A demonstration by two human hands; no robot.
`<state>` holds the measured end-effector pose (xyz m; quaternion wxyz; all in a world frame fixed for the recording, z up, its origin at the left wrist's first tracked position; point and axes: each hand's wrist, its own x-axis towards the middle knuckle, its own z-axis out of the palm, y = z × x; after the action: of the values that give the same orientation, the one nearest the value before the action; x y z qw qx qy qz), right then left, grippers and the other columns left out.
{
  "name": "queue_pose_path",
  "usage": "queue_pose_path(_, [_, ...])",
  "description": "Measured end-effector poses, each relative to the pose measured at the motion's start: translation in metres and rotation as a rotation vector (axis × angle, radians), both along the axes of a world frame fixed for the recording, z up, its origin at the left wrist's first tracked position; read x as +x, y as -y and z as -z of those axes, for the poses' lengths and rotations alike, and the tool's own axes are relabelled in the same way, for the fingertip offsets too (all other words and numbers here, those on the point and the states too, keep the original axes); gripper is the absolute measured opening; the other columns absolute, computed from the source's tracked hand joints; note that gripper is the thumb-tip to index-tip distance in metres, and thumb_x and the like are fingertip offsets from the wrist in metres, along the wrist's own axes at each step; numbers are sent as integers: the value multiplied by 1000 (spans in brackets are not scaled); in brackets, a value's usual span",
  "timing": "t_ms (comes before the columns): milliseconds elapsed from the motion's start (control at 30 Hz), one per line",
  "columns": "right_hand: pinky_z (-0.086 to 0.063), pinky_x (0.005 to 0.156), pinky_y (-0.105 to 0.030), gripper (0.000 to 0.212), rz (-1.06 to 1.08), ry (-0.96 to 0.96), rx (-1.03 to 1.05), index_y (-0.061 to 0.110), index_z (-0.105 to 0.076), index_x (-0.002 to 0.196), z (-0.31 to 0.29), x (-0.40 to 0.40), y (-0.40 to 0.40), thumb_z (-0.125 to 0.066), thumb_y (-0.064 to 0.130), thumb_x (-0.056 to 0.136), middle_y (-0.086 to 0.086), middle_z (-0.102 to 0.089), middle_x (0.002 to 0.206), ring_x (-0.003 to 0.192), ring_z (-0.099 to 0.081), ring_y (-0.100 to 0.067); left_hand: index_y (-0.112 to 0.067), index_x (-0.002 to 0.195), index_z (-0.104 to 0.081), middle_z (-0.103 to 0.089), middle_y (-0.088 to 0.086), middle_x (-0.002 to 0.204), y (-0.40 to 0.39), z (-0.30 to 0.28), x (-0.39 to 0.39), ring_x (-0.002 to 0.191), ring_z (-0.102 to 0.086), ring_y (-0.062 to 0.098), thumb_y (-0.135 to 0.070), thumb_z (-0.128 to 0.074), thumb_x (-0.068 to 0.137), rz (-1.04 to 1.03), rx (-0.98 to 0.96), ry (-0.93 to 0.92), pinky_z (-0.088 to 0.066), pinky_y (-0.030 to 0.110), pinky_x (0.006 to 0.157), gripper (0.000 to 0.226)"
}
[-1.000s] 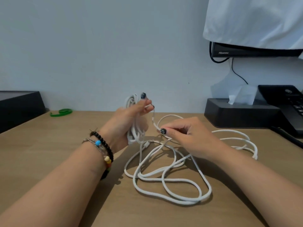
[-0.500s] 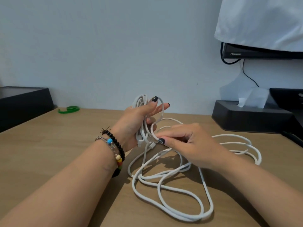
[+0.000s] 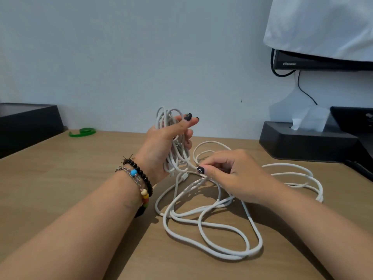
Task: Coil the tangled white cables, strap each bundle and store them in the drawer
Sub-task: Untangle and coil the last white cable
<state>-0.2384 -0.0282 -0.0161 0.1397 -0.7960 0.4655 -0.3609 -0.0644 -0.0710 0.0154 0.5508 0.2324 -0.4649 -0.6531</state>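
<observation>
My left hand (image 3: 165, 144) is raised above the wooden desk (image 3: 60, 188) and holds a coil of white cable (image 3: 169, 118) wound around its palm, with the loops standing up behind the fingers. Just to its right, my right hand (image 3: 228, 174) pinches a strand of the same white cable between thumb and forefinger, low over the desk. A loose tangle of white cables (image 3: 212, 231) lies under and in front of both hands and spreads to the right (image 3: 302, 174). A green strap (image 3: 82, 131) lies at the back left of the desk.
A black box (image 3: 26, 124) stands at the far left. At the right stand a black tissue box (image 3: 302, 140) with a tissue and a black telephone (image 3: 359, 122). A cloth-covered monitor (image 3: 323, 59) hangs above, against the wall.
My left hand has tilted its coil and taken in another loop. My right hand has slid lower along the strand, staying close to the left hand. The camera has shifted slightly.
</observation>
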Motion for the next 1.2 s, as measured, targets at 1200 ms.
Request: queue_pose_path(1200, [-47, 70, -24, 11, 244, 102, -431, 17, -76, 89, -11, -13, 6, -66, 20, 91, 14, -62, 78, 77, -59, -7, 2, 108, -58, -75, 13, 90, -17, 0, -15, 78, -73, 22, -36, -54, 96, 210, -26, 361, -62, 36, 72, 40])
